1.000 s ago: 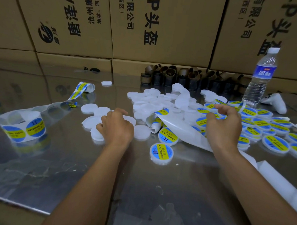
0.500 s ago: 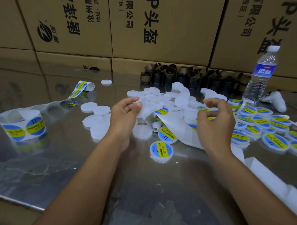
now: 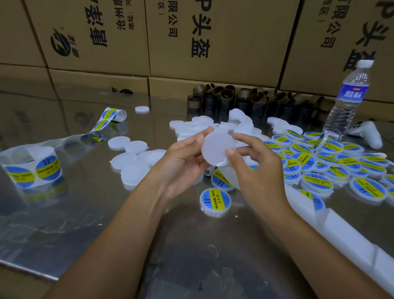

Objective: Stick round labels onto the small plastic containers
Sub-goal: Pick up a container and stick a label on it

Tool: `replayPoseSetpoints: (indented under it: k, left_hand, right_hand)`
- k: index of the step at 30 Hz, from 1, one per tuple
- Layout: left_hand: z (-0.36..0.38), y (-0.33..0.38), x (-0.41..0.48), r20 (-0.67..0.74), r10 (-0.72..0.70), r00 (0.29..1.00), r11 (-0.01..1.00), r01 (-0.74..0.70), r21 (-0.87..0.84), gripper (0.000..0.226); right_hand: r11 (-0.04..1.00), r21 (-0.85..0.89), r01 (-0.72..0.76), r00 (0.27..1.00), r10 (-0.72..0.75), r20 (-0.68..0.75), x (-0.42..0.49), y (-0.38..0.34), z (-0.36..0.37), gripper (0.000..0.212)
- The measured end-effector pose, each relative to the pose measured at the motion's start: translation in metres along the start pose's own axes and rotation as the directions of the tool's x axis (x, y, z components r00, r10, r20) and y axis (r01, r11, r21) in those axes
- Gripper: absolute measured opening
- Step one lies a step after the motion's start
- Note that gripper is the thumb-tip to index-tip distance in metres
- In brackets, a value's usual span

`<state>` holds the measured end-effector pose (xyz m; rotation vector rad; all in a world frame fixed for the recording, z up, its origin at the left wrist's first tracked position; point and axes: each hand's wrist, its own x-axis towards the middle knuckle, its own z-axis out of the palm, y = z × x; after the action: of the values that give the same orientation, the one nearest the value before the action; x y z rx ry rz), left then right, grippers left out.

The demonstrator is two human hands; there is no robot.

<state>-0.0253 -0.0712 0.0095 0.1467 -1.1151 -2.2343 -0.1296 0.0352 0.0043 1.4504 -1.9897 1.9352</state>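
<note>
— Hands first: what is the left hand [image 3: 182, 162] doing?

— It grips a container [image 3: 216, 148] by its left edge, thumb on the near face, fingers curled behind.

— And the right hand [image 3: 256, 172]?

— It has the same container from the other side. Its thumb presses low on the right of the face and its fingers wrap behind the rim. Both hands grasp it, raised above the surface [image 3: 98, 224], with its plain white face tilted toward the camera.

— Where are the finished ones?

— The labelled containers [image 3: 318, 184] lie in a heap right of the hands, blue and yellow faces up, many overlapping. A lone container [image 3: 214, 201], also labelled, sits flat on the surface just below the hands.

— And the unlabelled stock?

— Some blank containers [image 3: 134, 164] are clustered left of the hands, touching one another. More lie behind the hands, toward the back.

— Labels?

— The label roll [image 3: 30, 169] stands at the far left, well apart from both hands. Its strip [image 3: 111, 116] trails back across the surface and curls over at the end. White backing [image 3: 345, 237] runs along the right edge, under the right forearm.

— Anything else?

— A water bottle [image 3: 349, 99] stands upright at the back right, and brown cores [image 3: 227, 98] are bunched against the boxes [image 3: 219, 37] stacked behind.
</note>
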Motion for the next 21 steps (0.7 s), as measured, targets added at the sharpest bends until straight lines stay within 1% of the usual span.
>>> replayPoseSetpoints:
  k: [2,4,6,8,11,14,15,17,18,19,21]
  left_hand:
    - [0.0,-0.001,0.001,-0.017,0.004,1.0,0.999,-0.003,0.036,0.024]
    - [0.0,-0.003,0.002,-0.036,0.001,0.999,0.998,0.001,0.066,0.021]
    - [0.002,-0.006,0.003,-0.031,-0.006,1.0,0.997,0.008,0.079,0.025]
    - [0.003,-0.01,0.003,-0.019,0.011,1.0,0.993,-0.009,0.121,0.028]
    - [0.004,-0.015,0.004,-0.046,0.05,0.998,0.982,-0.04,0.186,0.028]
    - [0.004,-0.016,0.005,-0.099,0.079,0.992,0.979,-0.059,0.195,0.016]
    - [0.004,-0.016,0.006,-0.125,0.09,0.988,0.979,-0.065,0.195,0.011]
    - [0.001,-0.015,0.007,-0.165,0.105,0.981,0.979,-0.074,0.188,0.011]
    - [0.001,-0.014,0.008,-0.167,0.106,0.98,0.981,-0.076,0.177,0.011]
    - [0.0,-0.014,0.008,-0.159,0.104,0.982,0.983,-0.077,0.165,0.012]
    - [-0.001,-0.017,0.008,-0.137,0.093,0.986,0.985,-0.071,0.155,0.014]
  right_hand:
    - [0.994,0.084,-0.076,0.997,0.075,0.026,0.001,0.0,0.001,0.019]
    - [0.984,0.134,-0.121,0.992,0.116,0.04,0.001,0.0,0.002,0.016]
    - [0.976,0.165,-0.144,0.989,0.139,0.042,-0.001,-0.001,0.004,0.015]
    - [0.974,0.17,-0.147,0.989,0.141,0.05,-0.004,-0.002,0.007,0.015]
    - [0.989,0.107,-0.1,0.994,0.095,0.051,-0.007,0.0,0.01,0.014]
    - [1.0,-0.012,0.004,1.0,-0.004,-0.001,-0.006,0.003,0.007,0.007]
    - [0.996,-0.085,0.032,0.999,-0.034,-0.027,-0.004,0.005,0.005,0.01]
    - [0.953,-0.297,0.065,0.996,-0.082,-0.046,-0.001,0.011,0.001,0.022]
    - [0.912,-0.405,0.064,0.996,-0.082,-0.026,0.0,0.015,-0.001,0.031]
    - [0.867,-0.497,0.049,0.999,-0.05,0.012,0.0,0.018,-0.003,0.04]
    - [0.773,-0.634,0.01,0.991,0.076,0.108,0.001,0.023,-0.005,0.052]
